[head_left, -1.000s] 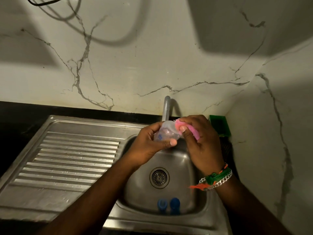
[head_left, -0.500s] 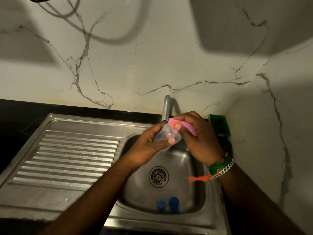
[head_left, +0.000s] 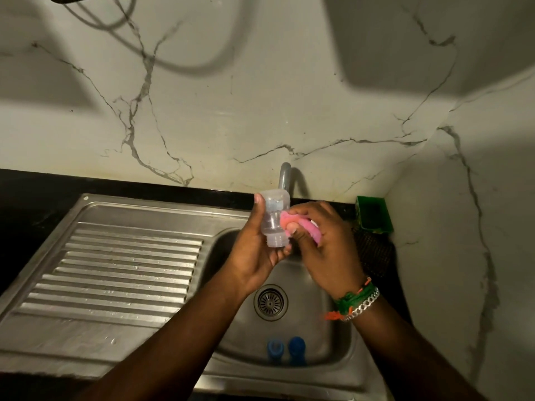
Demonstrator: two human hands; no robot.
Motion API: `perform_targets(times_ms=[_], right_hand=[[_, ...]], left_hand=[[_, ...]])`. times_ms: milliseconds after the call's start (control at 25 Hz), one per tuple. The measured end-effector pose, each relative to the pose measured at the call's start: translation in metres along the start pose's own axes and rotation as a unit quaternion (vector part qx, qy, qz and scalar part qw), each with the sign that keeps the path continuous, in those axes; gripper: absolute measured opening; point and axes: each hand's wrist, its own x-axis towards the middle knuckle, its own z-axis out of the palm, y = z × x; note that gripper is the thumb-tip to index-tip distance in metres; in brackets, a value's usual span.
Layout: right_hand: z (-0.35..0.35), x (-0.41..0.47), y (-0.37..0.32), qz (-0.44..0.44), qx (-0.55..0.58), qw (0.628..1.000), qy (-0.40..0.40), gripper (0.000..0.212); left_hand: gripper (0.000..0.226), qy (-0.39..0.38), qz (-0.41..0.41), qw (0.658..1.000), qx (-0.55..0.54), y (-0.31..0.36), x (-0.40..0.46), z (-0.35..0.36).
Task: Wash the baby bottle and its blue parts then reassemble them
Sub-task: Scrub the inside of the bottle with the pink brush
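Note:
My left hand (head_left: 254,250) grips a clear baby bottle (head_left: 273,218) above the sink basin (head_left: 327,337), its open threaded neck pointing down and its base up by the tap. My right hand (head_left: 327,247) holds a pink sponge (head_left: 289,222) and presses it against the bottle's right side. Two blue parts lie on the basin floor near its front wall, one (head_left: 274,347) on the left and one (head_left: 297,344) on the right.
A grey tap (head_left: 284,176) rises behind the bottle. A ribbed steel drainboard (head_left: 115,264) lies to the left. A green holder (head_left: 373,214) stands in the back right corner above a dark mesh scrubber (head_left: 373,253). The drain (head_left: 270,302) is in the basin's middle.
The bottle has turned from lying sideways to upright with its neck down, and it has risen a little. The sponge now sits against its lower right side.

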Motion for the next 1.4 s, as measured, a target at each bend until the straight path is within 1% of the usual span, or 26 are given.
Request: perform_targets(times_ms=[120,160,240,280,320,400,440,480,520,600,640,680,760,800,840,880,960,1000,1040,1080,1120,1160,1200,1280,1320,1400], right_hand=[[-0.007,0.009,0.006,0.026,-0.041,0.996,0.079,0.022],[-0.007,0.007,0.006,0.023,-0.044,0.995,0.082,0.021],[-0.003,-0.003,0.005,-0.006,-0.035,0.999,0.036,0.021],[-0.002,-0.007,0.003,-0.017,-0.027,0.999,0.008,0.02],[-0.003,-0.008,0.004,-0.017,-0.02,1.0,-0.001,0.019],[-0.006,0.0,0.007,0.013,-0.026,0.999,0.042,0.02],[-0.007,0.006,0.008,0.031,-0.037,0.996,0.069,0.02],[-0.006,0.008,0.007,0.039,-0.036,0.995,0.081,0.02],[-0.003,0.006,0.007,0.035,-0.022,0.996,0.076,0.02],[0.002,-0.002,0.005,0.015,0.011,1.0,0.021,0.019],[0.003,-0.005,0.006,0.011,0.012,1.0,0.0,0.019],[0.002,-0.004,0.009,0.02,0.002,1.0,0.001,0.018],[-0.003,0.005,0.014,0.065,-0.029,0.997,0.044,0.018],[-0.004,0.009,0.014,0.082,-0.034,0.994,0.061,0.02],[-0.004,0.01,0.014,0.078,-0.027,0.995,0.063,0.021],[-0.002,0.007,0.011,0.055,-0.011,0.997,0.049,0.02],[0.0,-0.003,0.007,0.009,0.002,1.0,-0.006,0.019],[0.0,-0.003,0.008,0.008,-0.009,1.0,-0.012,0.019],[-0.002,0.001,0.01,0.027,-0.028,0.999,0.006,0.019],[-0.005,0.006,0.011,0.055,-0.052,0.996,0.04,0.019],[-0.007,0.011,0.011,0.078,-0.068,0.992,0.067,0.019],[-0.008,0.013,0.011,0.075,-0.069,0.992,0.076,0.02],[-0.007,0.011,0.011,0.052,-0.055,0.995,0.067,0.02],[-0.006,0.0,0.013,0.006,-0.014,1.0,0.009,0.018],[-0.007,-0.003,0.015,0.0,-0.019,1.0,-0.007,0.017],[-0.012,0.004,0.019,0.03,-0.062,0.997,0.02,0.016]], left_hand=[[0.068,0.008,-0.004,0.999,0.035,-0.006,-0.002,0.002],[0.064,0.008,0.0,0.999,0.038,-0.004,-0.002,0.001],[0.061,0.029,0.012,0.999,0.045,0.002,-0.002,0.003],[0.06,0.046,0.015,0.997,0.065,0.004,-0.002,0.006],[0.059,0.06,0.016,0.993,0.102,0.004,-0.004,0.009],[0.064,0.056,0.02,0.983,0.174,-0.003,-0.008,0.015],[0.067,0.053,0.025,0.981,0.187,-0.005,-0.009,0.017],[0.065,0.053,0.034,0.981,0.184,-0.004,-0.008,0.016],[0.057,0.054,0.045,0.985,0.159,0.0,-0.007,0.015],[0.046,0.052,0.055,0.993,0.087,0.009,-0.004,0.009],[0.047,0.058,0.055,0.993,0.086,0.011,-0.003,0.005],[0.049,0.064,0.054,0.991,0.108,0.008,-0.004,0.002],[0.055,0.065,0.044,0.985,0.151,-0.003,-0.007,0.002],[0.056,0.064,0.043,0.986,0.15,-0.006,-0.008,0.004],[0.055,0.064,0.05,0.988,0.134,-0.006,-0.007,0.004],[0.051,0.067,0.056,0.99,0.112,-0.003,-0.006,0.003],[0.043,0.071,0.053,0.993,0.082,0.004,-0.005,0.002],[0.038,0.072,0.044,0.992,0.091,0.006,-0.007,0.004],[0.034,0.066,0.033,0.992,0.107,0.003,-0.01,0.006],[0.033,0.056,0.022,0.991,0.12,0.0,-0.013,0.008],[0.036,0.049,0.015,0.991,0.128,-0.002,-0.014,0.011],[0.04,0.047,0.01,0.991,0.125,-0.001,-0.014,0.013],[0.045,0.051,0.008,0.993,0.108,0.0,-0.013,0.012],[0.055,0.067,0.001,0.995,0.08,0.006,-0.01,0.01],[0.057,0.078,-0.004,0.993,0.09,0.005,-0.01,0.009],[0.059,0.088,-0.012,0.989,0.119,-0.001,-0.012,0.011]])
